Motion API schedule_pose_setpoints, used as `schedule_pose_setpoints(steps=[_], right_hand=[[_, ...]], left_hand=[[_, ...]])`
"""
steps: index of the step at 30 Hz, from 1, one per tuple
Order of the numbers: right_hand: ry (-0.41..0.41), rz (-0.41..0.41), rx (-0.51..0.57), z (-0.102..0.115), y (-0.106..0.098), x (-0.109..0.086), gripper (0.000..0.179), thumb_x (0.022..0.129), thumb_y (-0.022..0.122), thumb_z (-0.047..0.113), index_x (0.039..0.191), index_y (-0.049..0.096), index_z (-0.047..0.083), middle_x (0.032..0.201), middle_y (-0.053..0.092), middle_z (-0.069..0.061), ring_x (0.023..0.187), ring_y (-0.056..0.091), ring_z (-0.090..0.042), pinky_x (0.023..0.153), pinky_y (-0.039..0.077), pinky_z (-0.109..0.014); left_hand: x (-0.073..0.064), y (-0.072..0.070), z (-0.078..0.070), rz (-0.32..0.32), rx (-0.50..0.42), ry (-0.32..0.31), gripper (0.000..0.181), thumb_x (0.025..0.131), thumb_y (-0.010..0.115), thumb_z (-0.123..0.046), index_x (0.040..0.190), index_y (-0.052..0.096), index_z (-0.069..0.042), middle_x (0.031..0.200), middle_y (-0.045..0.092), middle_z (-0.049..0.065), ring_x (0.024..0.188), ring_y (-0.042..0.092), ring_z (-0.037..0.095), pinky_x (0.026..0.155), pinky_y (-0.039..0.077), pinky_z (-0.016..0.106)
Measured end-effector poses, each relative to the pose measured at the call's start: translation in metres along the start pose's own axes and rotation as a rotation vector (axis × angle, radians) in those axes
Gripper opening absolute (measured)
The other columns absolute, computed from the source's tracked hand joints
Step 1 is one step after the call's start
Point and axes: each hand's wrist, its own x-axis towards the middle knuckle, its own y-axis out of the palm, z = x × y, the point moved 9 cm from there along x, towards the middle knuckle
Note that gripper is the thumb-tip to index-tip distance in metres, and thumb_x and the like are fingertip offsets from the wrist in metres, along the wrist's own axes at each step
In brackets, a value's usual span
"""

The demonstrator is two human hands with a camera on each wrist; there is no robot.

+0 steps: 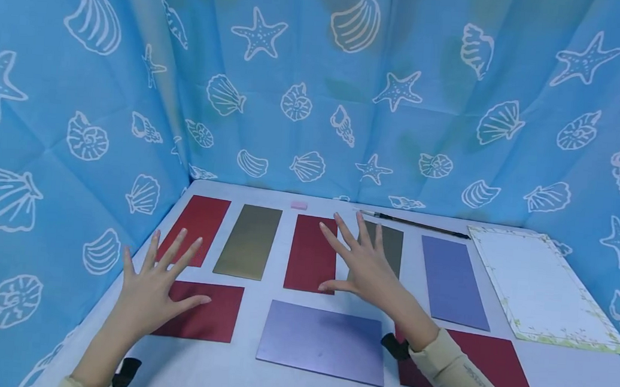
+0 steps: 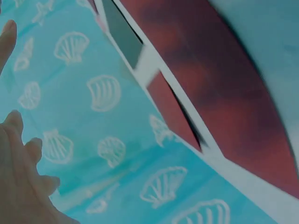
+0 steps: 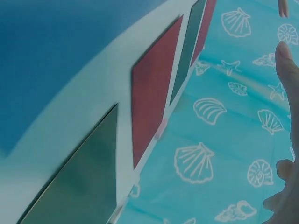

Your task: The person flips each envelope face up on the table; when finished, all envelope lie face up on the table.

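Saw the left hand [image 1: 146, 299] raised over the left part of a dark red rectangular card [image 1: 214, 325] in the near row, fingers straight, fanned wide and gripping nothing. Noted a bare channel of white table [image 1: 249, 327] between that card and a shiny lavender rectangular panel [image 1: 321, 341] mid-row. Found a narrower gap from the panel to a second dark red card [image 1: 498, 362], partly covered by a beige sleeve [image 1: 454, 371]. Saw open room right of this card and along the near side.

Found the right hand [image 1: 371, 273] raised farther in, fingers likewise straight, spread and gripping nothing, over much of an olive-brown card [image 1: 394, 250]. Noted an open strip between the two rows.

Counted along the far row, from the left, a brighter red card [image 1: 200, 222], a gold-bronze card [image 1: 248, 243], a dark red lengthwise card [image 1: 308, 253], the olive-brown one and a violet-blue card [image 1: 452, 281], with bare lanes between. Saw a white sheet with a leafy border [image 1: 546, 288] near the right edge.

Found a small pink block [image 1: 299, 205] and a slim dark-handled brush [image 1: 421, 224] near the back edge, just before a blue shell-print curtain [image 1: 314, 128].
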Motion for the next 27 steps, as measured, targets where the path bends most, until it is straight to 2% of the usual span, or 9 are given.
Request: schedule_pose_setpoints(steps=[6,10,17,27], right_hand=[[-0.008,-0.005,0.047,0.009,0.01,0.027,0.11,0.071,0.073,0.065,0.156,0.017,0.023,0.162,0.003,-0.007,0.144,-0.009,-0.041,0.105,-0.003,-0.072],[-0.009,0.01,0.042,0.016,0.016,0.045,0.108,0.073,0.069,0.069,0.156,0.016,0.024,0.162,0.007,-0.009,0.144,-0.007,-0.041,0.106,-0.002,-0.071],[-0.01,0.042,0.031,0.034,0.025,0.075,0.107,0.075,0.065,0.07,0.156,0.012,0.026,0.162,0.007,-0.008,0.145,-0.006,-0.041,0.108,0.001,-0.068],[-0.074,0.114,0.037,0.071,0.044,0.123,0.106,0.077,0.061,0.073,0.156,0.007,0.028,0.162,0.004,-0.005,0.144,-0.01,-0.039,0.109,0.003,-0.068]], left_hand=[[-0.006,-0.004,0.033,0.022,-0.014,-0.08,0.113,0.07,0.076,-0.058,0.156,0.008,-0.032,0.161,0.01,0.009,0.144,-0.004,0.044,0.098,-0.011,0.076],[-0.008,-0.002,0.053,0.056,-0.023,-0.134,0.109,0.074,0.069,-0.063,0.155,0.003,-0.033,0.161,0.007,0.01,0.143,-0.008,0.046,0.096,-0.015,0.076],[-0.008,0.007,0.076,0.117,-0.061,-0.192,0.107,0.078,0.064,-0.066,0.156,0.001,-0.03,0.16,0.006,0.014,0.141,-0.008,0.051,0.095,-0.021,0.073],[-0.001,0.021,0.104,0.222,-0.217,-0.26,0.103,0.083,0.062,-0.061,0.156,-0.001,-0.025,0.157,0.01,0.023,0.139,-0.008,0.054,0.091,-0.022,0.075]])
